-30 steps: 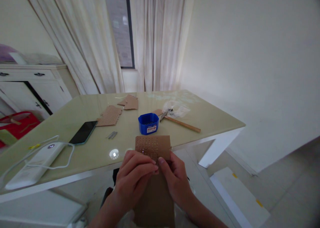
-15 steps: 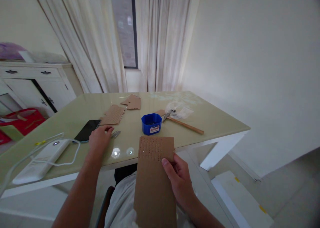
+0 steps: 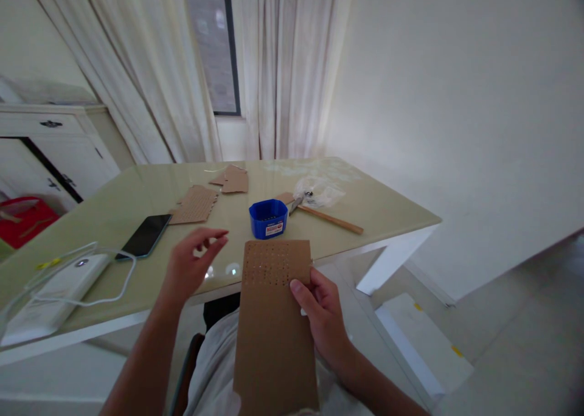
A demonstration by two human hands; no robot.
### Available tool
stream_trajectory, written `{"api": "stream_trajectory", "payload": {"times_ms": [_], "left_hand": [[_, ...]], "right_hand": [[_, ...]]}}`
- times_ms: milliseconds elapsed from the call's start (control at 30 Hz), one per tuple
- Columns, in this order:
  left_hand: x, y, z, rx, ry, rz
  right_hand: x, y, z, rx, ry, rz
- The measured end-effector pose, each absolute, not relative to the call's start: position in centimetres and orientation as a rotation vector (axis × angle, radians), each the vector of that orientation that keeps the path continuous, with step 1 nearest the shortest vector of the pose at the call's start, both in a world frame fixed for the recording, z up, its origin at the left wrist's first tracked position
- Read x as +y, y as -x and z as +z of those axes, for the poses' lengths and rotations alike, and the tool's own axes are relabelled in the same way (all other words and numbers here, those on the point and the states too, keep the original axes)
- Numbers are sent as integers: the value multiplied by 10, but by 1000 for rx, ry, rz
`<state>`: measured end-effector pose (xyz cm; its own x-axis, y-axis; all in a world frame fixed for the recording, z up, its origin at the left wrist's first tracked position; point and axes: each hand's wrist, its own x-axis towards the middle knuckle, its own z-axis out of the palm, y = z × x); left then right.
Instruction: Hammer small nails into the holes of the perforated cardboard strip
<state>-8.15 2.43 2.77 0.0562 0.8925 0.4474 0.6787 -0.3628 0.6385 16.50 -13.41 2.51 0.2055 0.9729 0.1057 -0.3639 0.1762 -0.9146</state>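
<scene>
My right hand (image 3: 322,303) grips the right edge of a long cardboard piece (image 3: 276,343), thumb on its face and fingers behind. Rows of small holes cross the cardboard's upper part. My left hand (image 3: 194,261) hovers above the table's front edge, left of the cardboard, thumb and forefinger brought close together in a pinch. Anything between those fingertips is too small to make out. Just beyond the cardboard stands a blue plastic box (image 3: 268,220) with a white and red label and small dark things inside.
A phone (image 3: 145,236), a white power strip (image 3: 59,294) with cable and a perforated cardboard scrap (image 3: 195,204) lie left on the table. Farther back are more cardboard scraps (image 3: 235,179). A wooden-handled hammer (image 3: 333,219) and a clear plastic bag (image 3: 322,191) lie right of the box.
My left hand has lifted off the table beside small metal pieces and moved right, towards the cardboard. Those pieces no longer show. My right hand keeps its grip; the whole view has shifted slightly.
</scene>
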Motion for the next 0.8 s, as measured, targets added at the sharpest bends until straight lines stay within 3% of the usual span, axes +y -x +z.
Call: {"api": "stream_trajectory", "payload": {"times_ms": [100,167,800], "left_hand": [[-21,48,25,854,-2014,1135],[-41,31,22,655,-1875,1120],[-58,10,-13,714,-1236,955]], "right_hand": [[-134,-164,28,-846,891,1145],[-133,-164,30,-854,888,1142],[-138,-165,28,-889,852,1123]]}}
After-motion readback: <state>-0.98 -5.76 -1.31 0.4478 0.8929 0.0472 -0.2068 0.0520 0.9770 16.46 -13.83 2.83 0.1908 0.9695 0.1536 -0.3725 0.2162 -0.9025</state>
